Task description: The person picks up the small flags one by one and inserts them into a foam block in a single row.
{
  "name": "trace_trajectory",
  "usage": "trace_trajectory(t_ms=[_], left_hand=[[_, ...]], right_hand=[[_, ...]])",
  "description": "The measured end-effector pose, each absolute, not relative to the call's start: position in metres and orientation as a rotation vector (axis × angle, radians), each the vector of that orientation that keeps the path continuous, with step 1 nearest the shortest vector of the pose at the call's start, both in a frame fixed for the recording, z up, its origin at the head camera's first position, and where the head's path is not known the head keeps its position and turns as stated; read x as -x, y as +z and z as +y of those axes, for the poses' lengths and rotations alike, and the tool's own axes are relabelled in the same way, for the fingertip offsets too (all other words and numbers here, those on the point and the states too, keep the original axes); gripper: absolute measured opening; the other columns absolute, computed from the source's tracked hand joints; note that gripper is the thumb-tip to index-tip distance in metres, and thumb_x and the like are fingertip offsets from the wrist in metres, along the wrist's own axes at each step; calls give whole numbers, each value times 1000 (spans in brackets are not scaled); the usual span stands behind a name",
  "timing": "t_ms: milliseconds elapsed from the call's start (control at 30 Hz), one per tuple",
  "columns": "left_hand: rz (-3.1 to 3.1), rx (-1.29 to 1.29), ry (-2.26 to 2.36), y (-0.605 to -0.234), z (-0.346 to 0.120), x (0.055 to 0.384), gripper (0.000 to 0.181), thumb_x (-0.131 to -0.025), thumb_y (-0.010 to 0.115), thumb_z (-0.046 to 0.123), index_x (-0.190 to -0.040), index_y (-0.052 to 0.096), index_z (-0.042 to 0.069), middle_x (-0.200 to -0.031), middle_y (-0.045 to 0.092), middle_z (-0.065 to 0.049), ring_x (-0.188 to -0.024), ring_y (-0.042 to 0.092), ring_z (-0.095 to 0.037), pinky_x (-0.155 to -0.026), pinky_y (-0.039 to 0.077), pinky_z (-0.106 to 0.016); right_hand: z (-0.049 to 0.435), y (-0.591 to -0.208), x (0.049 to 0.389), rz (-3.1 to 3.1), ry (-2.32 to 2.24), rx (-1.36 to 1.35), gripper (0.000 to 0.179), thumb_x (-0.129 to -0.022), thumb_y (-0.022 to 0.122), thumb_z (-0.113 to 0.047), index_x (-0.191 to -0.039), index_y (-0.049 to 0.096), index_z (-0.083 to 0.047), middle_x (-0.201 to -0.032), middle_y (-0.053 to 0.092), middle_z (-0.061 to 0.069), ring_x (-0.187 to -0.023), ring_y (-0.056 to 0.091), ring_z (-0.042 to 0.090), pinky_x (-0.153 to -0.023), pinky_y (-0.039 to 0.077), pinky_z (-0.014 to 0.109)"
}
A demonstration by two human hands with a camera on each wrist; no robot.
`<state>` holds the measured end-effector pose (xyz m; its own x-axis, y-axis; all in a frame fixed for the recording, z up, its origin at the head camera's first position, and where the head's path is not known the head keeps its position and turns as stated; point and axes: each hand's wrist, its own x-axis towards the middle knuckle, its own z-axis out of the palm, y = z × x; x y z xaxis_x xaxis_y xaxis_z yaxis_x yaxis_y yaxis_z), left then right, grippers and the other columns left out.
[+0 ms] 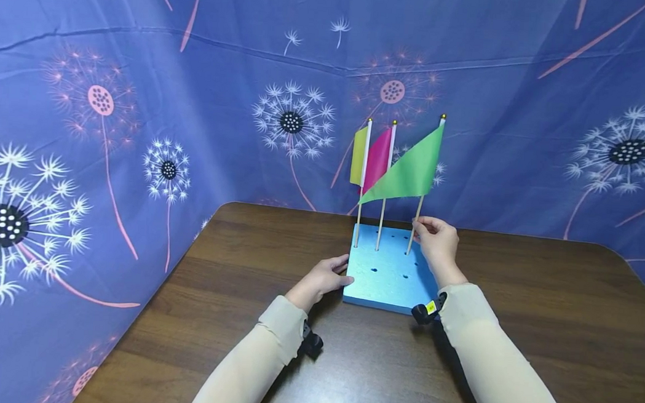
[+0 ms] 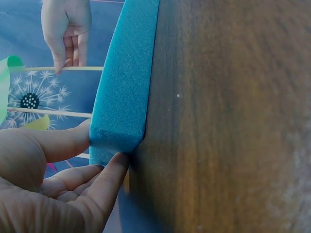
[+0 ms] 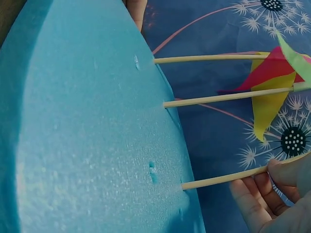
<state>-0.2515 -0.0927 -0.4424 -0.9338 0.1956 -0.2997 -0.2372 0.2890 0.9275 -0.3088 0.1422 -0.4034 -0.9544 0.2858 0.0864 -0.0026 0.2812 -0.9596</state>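
A blue foam board (image 1: 386, 285) with holes lies on the table, and three flags stand in a row in it. The yellow flag (image 1: 359, 157) is at the left, the pink flag (image 1: 377, 158) in the middle and the green flag (image 1: 413, 167) at the right. My right hand (image 1: 436, 239) pinches the green flag's wooden stick (image 3: 223, 180) between thumb and fingers, a little above the board. At the board's left edge, my left hand (image 1: 323, 278) holds on; in the left wrist view its thumb (image 2: 65, 141) touches the top edge and a finger the side.
Several unfilled holes (image 1: 374, 270) show in the board's surface. The brown wooden table (image 1: 229, 282) extends on both sides. Close behind it hangs a blue cloth (image 1: 221, 127) printed with dandelions. A small black wrist camera (image 1: 425, 312) sits near the board's front right corner.
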Motion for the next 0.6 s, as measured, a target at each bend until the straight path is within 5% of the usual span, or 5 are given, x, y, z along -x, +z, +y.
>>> trace_trajectory(t_ms=[333, 600], left_hand=[[2232, 39, 1657, -443, -91, 251, 63, -91, 66, 6, -148, 40, 10, -146, 49, -12, -138, 42, -27, -108, 43, -39], [2243, 35, 1654, -441, -92, 249, 62, -92, 65, 8, -148, 39, 11, -147, 48, -11, -140, 39, -27, -110, 41, -41]], right_hand=[[143, -414, 309, -2339, 1691, 210, 27, -98, 58, -13, -117, 67, 3, -110, 66, 22, -83, 66, 11, -82, 58, 29], [142, -424, 309, -2412, 1550, 157, 27, -99, 54, -13, -118, 66, 2, -110, 68, 23, -88, 67, 21, -67, 56, 13]])
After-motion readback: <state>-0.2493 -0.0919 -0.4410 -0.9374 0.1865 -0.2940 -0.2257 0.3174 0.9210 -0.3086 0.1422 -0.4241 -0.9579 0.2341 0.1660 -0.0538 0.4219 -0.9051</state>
